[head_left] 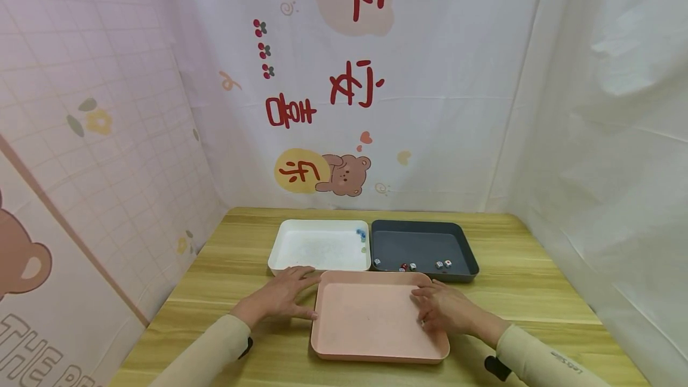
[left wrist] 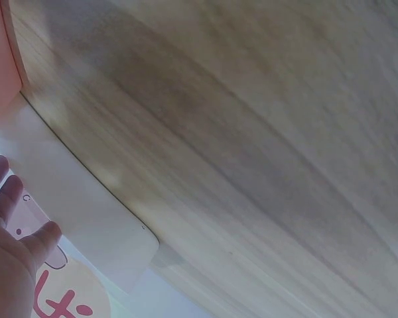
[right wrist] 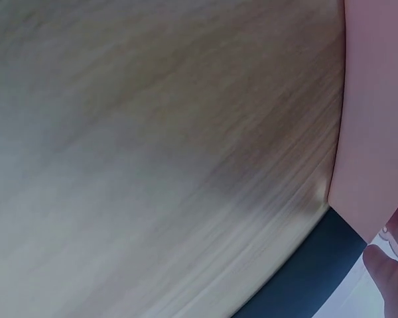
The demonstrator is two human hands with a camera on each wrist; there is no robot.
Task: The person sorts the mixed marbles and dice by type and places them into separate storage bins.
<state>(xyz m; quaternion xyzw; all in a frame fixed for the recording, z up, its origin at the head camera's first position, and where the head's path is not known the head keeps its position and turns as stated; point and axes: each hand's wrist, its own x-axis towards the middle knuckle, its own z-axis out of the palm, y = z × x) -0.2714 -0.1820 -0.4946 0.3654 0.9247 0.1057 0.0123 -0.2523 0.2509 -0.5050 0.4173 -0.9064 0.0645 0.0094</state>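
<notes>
In the head view a pink tray (head_left: 376,315) lies in front of the person, with nothing visible in it. At its left side is the left hand (head_left: 285,295), fingers spread; the thumb tip and forefinger lie at the tray's left rim. The right hand (head_left: 443,309) reaches over the right rim, its fingers loosely bent above the tray's inside. Only part of the left hand (left wrist: 16,245) shows in the left wrist view, and a small part of the right hand (right wrist: 391,268) in the right wrist view.
Behind the pink tray stand a white tray (head_left: 317,249), with small blue and greenish pieces (head_left: 362,236) along its right side, and a dark grey tray (head_left: 419,246) with several dice (head_left: 439,264) near its front. All rest on a wooden table (head_left: 215,279) with printed cloth (head_left: 441,106) behind.
</notes>
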